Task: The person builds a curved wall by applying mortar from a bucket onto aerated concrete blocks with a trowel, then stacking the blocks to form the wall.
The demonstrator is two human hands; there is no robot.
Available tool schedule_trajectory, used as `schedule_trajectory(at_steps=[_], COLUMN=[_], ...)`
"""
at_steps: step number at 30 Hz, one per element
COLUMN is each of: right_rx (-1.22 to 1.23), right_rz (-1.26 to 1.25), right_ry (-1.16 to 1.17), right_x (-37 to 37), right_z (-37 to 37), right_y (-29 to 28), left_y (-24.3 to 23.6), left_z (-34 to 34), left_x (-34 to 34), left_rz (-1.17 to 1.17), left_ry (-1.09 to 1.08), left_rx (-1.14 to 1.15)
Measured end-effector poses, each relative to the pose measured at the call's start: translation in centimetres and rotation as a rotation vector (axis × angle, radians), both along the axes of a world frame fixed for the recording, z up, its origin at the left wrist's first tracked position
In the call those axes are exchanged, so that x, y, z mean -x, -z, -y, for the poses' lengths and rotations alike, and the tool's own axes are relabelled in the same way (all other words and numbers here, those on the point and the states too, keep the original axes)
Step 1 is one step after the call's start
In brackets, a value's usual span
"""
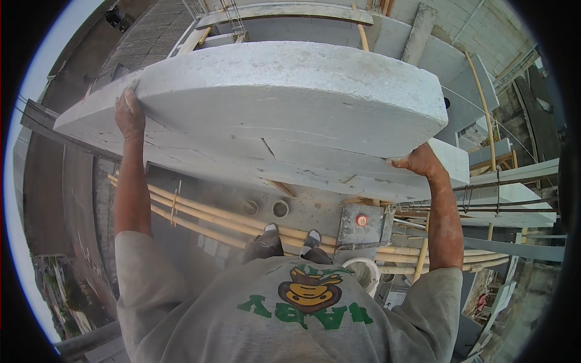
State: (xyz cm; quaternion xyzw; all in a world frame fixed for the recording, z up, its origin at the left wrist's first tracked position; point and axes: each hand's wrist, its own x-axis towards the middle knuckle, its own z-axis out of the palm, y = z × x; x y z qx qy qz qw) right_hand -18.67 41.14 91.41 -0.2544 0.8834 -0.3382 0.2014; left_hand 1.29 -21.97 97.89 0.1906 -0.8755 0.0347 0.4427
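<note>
A long, thick, pale grey lightweight concrete panel [266, 100] stretches across the upper half of the view, its rough top surface toward me and its side marked with cracks and chips. My left hand [129, 115] grips its edge near the left end, fingers reaching up over the side. Toward the right end, my right hand [420, 162] clasps the lower edge, thumb along the side face; its other fingers are partly hidden. Another pale slab end [454, 161] shows just below and right of that hand.
Bamboo poles [212, 213] run crosswise by my feet [270, 239]. Two buckets [280, 209] stand beyond, and a white bucket [367, 273] is at my right. A grey board [358, 233] carries a red round item [362, 219]. A wooden plank [290, 11] spans the far side.
</note>
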Motion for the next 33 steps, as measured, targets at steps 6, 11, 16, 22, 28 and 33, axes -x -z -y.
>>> schedule_trajectory(at_steps=[6, 11, 16, 22, 28, 33], right_rx=[0.202, 0.253, 0.222, -0.304, 0.078, 0.002], right_rz=[-0.514, -0.391, 0.354, 0.882, 1.062, 1.017], right_ry=[0.288, 1.218, 1.764, 1.109, 1.456, 1.689], right_x=[-4.1, -15.7, -34.1, -48.0, -53.3, -57.4], right_z=[-1.5, -13.9, -12.9, 1.6, 7.1, 2.5], right_y=[1.3, 11.4, 26.0, 36.9, 40.0, 43.5], left_y=[-1.0, -0.7, 1.1, -0.6, 4.7, 14.7], left_z=[1.7, 0.0, 8.1, 9.3, -14.0, -25.8], left_x=[-1.3, 1.5, 1.7, 1.8, -6.7, -12.7], left_rz=[0.012, -0.02, -0.066, -0.004, 0.323, 0.889], left_ry=[-0.012, 0.031, -0.04, -0.028, 0.119, 0.095], left_rx=[-0.197, -0.243, -0.086, 0.209, -0.307, -0.423])
